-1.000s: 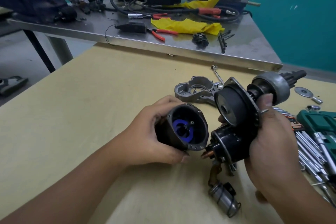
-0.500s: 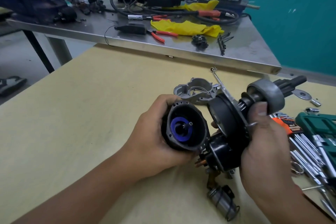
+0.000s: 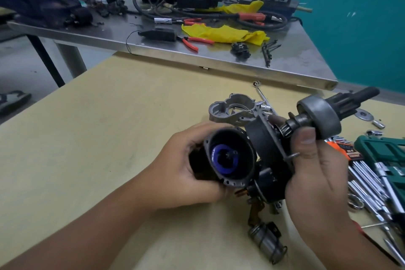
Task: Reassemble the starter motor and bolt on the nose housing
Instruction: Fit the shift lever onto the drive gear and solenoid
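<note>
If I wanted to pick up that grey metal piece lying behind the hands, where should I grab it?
Probably the outer wall of the grey metal housing, coming from above. It lies flat on the table with its hollow side up, so the raised rim gives fingers an edge; both hands are busy in front.

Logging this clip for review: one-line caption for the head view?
Left hand holds the black motor housing, right hand the drive-gear assembly; aluminium nose housing lies on the table.

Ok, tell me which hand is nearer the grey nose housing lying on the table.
Right. The right hand has a fingertip just beside the nose housing; the left hand sits nearer the camera, gripping the motor body.
</note>
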